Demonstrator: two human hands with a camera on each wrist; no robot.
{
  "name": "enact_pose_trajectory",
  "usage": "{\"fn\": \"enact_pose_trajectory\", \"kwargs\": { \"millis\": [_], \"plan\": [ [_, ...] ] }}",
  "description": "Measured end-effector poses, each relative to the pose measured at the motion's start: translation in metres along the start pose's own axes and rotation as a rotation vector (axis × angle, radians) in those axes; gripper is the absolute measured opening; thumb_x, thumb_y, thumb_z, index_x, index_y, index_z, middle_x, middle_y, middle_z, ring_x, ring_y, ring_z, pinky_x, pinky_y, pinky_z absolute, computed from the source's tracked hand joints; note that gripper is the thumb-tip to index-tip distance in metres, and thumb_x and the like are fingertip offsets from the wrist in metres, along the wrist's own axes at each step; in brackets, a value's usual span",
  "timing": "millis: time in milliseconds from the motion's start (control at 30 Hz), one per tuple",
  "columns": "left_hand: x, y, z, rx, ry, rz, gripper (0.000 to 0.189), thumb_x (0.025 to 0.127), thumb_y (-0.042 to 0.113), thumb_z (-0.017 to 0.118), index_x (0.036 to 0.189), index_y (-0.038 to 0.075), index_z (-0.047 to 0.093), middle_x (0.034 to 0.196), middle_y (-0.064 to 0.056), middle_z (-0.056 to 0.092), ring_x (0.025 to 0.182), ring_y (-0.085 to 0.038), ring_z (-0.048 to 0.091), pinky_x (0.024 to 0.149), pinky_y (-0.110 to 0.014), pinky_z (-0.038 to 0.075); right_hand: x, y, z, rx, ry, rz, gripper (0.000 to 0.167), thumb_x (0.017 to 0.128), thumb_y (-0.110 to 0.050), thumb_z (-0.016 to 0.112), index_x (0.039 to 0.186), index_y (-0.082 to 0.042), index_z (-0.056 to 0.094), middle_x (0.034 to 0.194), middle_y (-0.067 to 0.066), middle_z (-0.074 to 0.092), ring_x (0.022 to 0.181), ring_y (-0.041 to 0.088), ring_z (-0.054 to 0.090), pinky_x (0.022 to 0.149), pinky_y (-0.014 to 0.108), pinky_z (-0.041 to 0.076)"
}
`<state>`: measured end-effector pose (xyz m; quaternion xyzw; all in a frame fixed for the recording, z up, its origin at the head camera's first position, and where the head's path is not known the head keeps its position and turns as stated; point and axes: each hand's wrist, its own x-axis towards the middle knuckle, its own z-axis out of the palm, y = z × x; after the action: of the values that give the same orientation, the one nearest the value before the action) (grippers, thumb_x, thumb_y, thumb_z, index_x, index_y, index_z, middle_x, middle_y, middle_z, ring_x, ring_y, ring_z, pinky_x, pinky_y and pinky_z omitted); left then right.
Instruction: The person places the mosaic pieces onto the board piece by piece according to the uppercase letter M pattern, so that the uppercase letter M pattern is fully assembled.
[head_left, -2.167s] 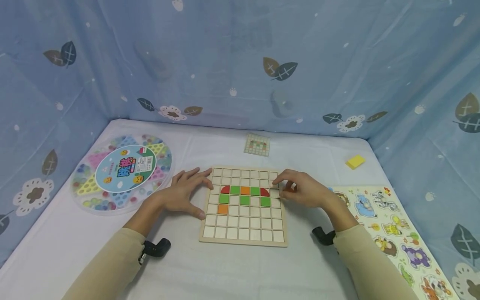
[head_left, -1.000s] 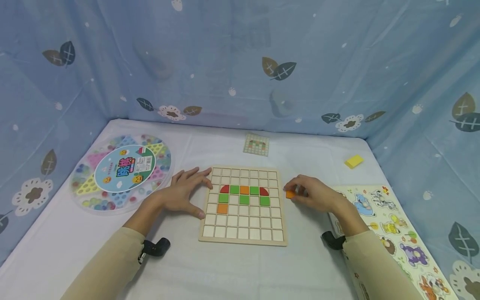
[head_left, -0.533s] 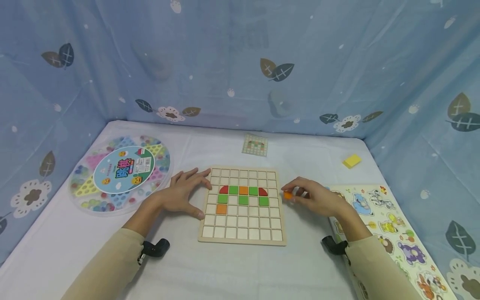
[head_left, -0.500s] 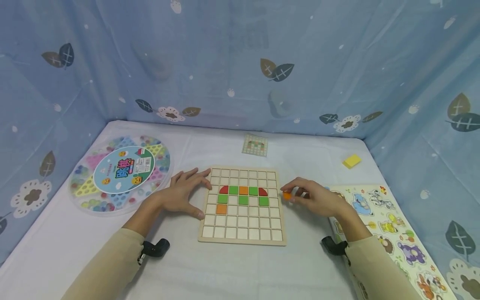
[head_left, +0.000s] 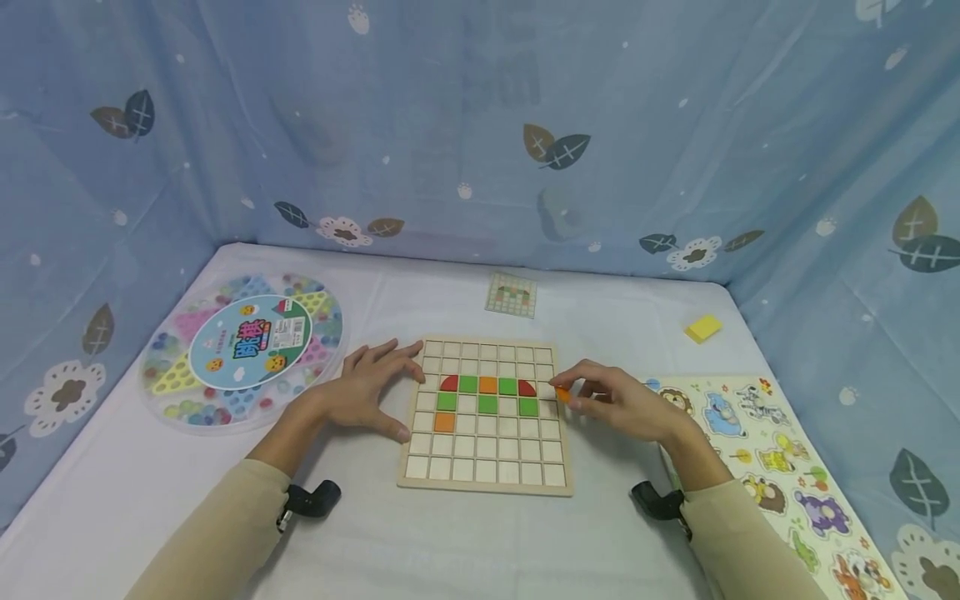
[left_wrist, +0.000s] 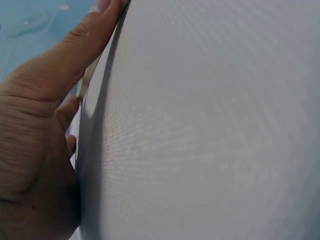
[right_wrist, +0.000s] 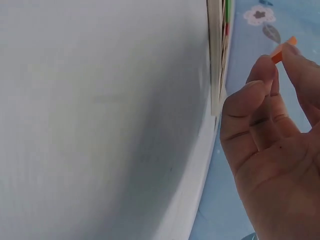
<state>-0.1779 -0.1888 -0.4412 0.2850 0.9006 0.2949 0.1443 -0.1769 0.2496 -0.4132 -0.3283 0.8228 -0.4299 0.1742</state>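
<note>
A square wooden grid board [head_left: 483, 488] lies flat in the middle of the table. In its cells sit two red rounded tiles [head_left: 449, 383], several green square tiles [head_left: 487, 404] and two orange ones [head_left: 445, 422]. My left hand [head_left: 363, 393] rests at the board's left side, fingers spread, with the thumb and index fingertip at the edge. In the left wrist view the thumb [left_wrist: 75, 47] reaches to the board's edge. Between thumb and index finger, my right hand [head_left: 618, 404] pinches a loose orange square tile [head_left: 562, 395], tilted, over the board's right rim.
A small pattern card [head_left: 512, 295] lies behind the board. At the left is a round marble game box [head_left: 251, 342]. An animal puzzle board [head_left: 750, 454] lies at the right under my forearm, with a yellow block [head_left: 702, 328] beyond it. Blue curtains [head_left: 465, 125] enclose the table.
My right hand drew back from the board's right edge, showed an orange tile in its fingers, and came back left with it over the rim. My left hand stayed in place.
</note>
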Motion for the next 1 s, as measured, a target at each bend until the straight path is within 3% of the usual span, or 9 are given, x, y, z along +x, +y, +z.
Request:
{"fn": "enact_pose_trajectory", "kwargs": {
  "millis": [267, 700, 1000],
  "plan": [
    [0.001, -0.002, 0.002, -0.002, -0.002, -0.018, 0.078, 0.066, 0.059, 0.091, 0.128, 0.030, 0.053, 0.173, -0.003, 0.015, 0.158, -0.041, 0.003, 0.117, -0.069, -0.005, 0.010, -0.006, 0.008, 0.049, -0.055, -0.005, 0.032, 0.100, -0.011, 0.067, 0.132, -0.007, 0.064, 0.131, 0.010, 0.064, 0.098, 0.025, 0.061, 0.083, 0.030, 0.053],
    [0.004, -0.003, 0.003, 0.000, -0.005, -0.014, 0.078, 0.065, 0.060, 0.091, 0.128, 0.031, 0.053, 0.173, -0.002, 0.016, 0.158, -0.041, 0.003, 0.118, -0.068, -0.004, 0.020, -0.009, 0.023, -0.008, -0.104, -0.015, 0.032, 0.098, -0.018, 0.071, 0.129, -0.013, 0.066, 0.119, 0.001, 0.065, 0.094, 0.018, 0.056, 0.079, 0.027, 0.050],
    [0.002, -0.001, 0.001, 0.003, -0.008, -0.018, 0.078, 0.065, 0.059, 0.091, 0.128, 0.030, 0.054, 0.173, -0.002, 0.015, 0.158, -0.041, 0.003, 0.118, -0.068, -0.004, 0.025, -0.015, 0.032, -0.096, -0.108, -0.036, 0.031, 0.094, -0.017, 0.076, 0.124, -0.014, 0.068, 0.113, -0.004, 0.067, 0.083, 0.021, 0.055, 0.071, 0.028, 0.048]
  ]
}}
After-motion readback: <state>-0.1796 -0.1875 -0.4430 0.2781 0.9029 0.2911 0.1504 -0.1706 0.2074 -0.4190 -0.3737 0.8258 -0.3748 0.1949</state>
